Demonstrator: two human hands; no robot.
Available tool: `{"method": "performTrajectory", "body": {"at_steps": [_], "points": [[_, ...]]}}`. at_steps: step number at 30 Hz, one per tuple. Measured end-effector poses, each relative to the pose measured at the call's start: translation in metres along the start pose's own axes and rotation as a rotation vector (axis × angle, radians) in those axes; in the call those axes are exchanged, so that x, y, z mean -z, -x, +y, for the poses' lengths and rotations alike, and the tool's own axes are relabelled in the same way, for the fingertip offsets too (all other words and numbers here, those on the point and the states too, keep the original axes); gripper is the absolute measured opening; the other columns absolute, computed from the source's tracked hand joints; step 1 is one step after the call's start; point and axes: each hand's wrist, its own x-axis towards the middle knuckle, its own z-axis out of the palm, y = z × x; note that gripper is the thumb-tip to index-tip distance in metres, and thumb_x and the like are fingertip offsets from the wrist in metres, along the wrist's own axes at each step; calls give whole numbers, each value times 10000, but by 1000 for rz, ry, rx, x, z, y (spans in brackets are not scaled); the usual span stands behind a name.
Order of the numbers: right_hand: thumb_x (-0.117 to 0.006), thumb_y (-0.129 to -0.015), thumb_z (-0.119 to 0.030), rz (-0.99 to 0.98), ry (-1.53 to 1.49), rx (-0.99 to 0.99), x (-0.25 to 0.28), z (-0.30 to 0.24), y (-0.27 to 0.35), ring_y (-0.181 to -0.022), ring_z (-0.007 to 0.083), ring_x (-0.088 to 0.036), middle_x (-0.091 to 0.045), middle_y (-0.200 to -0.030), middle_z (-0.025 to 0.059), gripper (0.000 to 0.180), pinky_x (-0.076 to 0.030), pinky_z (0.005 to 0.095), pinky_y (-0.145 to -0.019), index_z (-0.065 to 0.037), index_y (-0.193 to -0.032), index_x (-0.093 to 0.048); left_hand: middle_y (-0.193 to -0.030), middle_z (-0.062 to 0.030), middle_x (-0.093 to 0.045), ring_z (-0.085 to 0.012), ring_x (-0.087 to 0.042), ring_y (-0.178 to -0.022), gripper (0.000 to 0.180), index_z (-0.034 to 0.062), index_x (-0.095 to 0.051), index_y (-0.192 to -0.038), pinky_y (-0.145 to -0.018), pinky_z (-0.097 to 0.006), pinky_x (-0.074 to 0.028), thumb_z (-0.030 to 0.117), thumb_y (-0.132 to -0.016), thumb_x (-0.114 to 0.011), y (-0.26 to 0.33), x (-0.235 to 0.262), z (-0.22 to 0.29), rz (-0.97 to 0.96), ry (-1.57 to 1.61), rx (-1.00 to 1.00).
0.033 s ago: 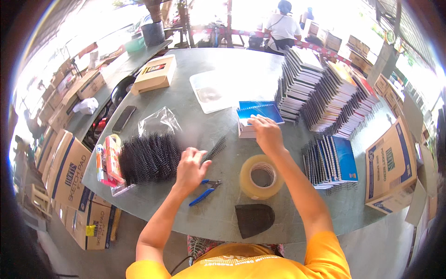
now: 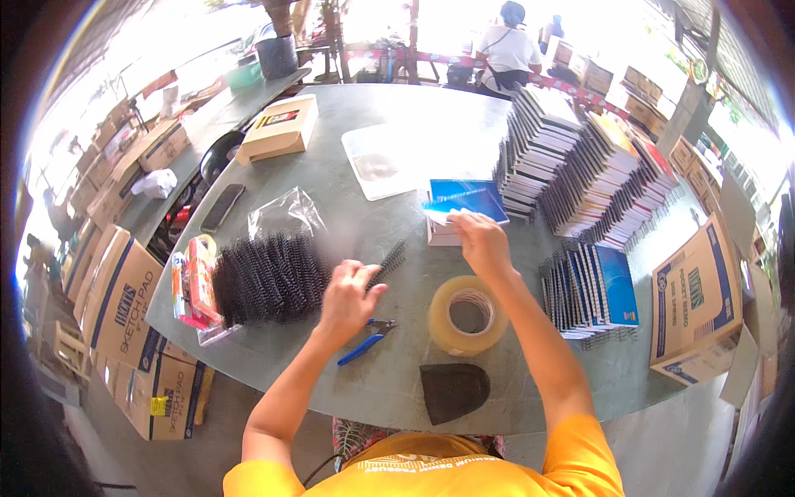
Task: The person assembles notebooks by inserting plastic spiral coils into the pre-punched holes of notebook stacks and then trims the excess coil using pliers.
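Observation:
My left hand (image 2: pixel 349 296) is closed on a black spiral binding coil (image 2: pixel 392 255), whose free end sticks out to the upper right. Beside that hand lies a heap of black coils (image 2: pixel 269 282). At the table's middle, my right hand (image 2: pixel 480 242) pinches the near edge of a blue-covered notebook (image 2: pixel 443 209), raised from a short pile of blue notebooks (image 2: pixel 476 197). Blue-handled pliers (image 2: pixel 364 345) lie just below my left hand. A wide roll of clear tape (image 2: pixel 444 331) and a dark rounded pad (image 2: pixel 454 393) are near my right forearm.
Tall stacks of coil-bound notebooks (image 2: pixel 542 132) stand at the right, with blue bound notebooks (image 2: pixel 613 286) nearer. A cardboard carton (image 2: pixel 696 302) is beside the table's right edge. Phone (image 2: pixel 222 208), clear plastic bag (image 2: pixel 286 214) and cream box (image 2: pixel 280 128) lie left. Another person (image 2: pixel 509 50) is beyond.
My right fingers have lifted the near edge of the top blue notebook, showing a pale underside. My left hand still holds the coil, in nearly the same place.

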Motion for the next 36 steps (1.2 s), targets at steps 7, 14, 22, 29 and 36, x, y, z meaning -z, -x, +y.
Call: {"method": "performTrajectory", "body": {"at_steps": [7, 14, 22, 29, 36], "points": [[-622, -847, -134, 130, -1427, -490, 61, -37, 99, -909, 152, -593, -639, -982, 44, 276, -457, 302, -813, 20, -1074, -598, -872, -96, -630, -266, -599, -839, 350, 24, -599, -1080, -814, -353, -478, 173, -783, -708, -29, -29, 58, -261, 1244, 181], [-629, -771, -115, 4, -64, 9, 103, -75, 69, -942, 289, -607, -650, -1008, 117, 315, -446, 396, -832, -37, -1074, -593, -859, -149, -605, -360, -578, -839, 270, 43, -568, -1000, -734, -421, -476, 116, -759, -665, -18, -39, 75, -165, 411, -311], [-687, -724, -136, -243, -75, -169, 77, -75, 82, -870, 238, -603, -671, -811, 47, 126, -416, 366, -780, -76, -832, -667, -899, -177, -608, -299, -613, -888, 355, 1, -559, -979, -750, -416, -505, 290, -802, -667, -12, 3, 13, -419, -173, 150], [-679, -728, -154, -191, -16, -56, 86, -76, 53, -797, 252, -594, -662, -779, 53, 111, -420, 353, -756, -81, -811, -681, -872, -117, -600, -290, -612, -879, 245, 35, -641, -809, -708, -391, -518, 279, -806, -641, 17, -15, -18, -270, -370, 133], [-664, -750, -173, -238, -51, -171, 72, -67, 60, -748, 328, -624, -655, -807, 116, 140, -473, 396, -644, -65, -839, -653, -773, -137, -591, -273, -609, -725, 157, 35, -627, -873, -632, -362, -495, 181, -815, -639, -4, 9, -10, 84, -117, 123]]}}
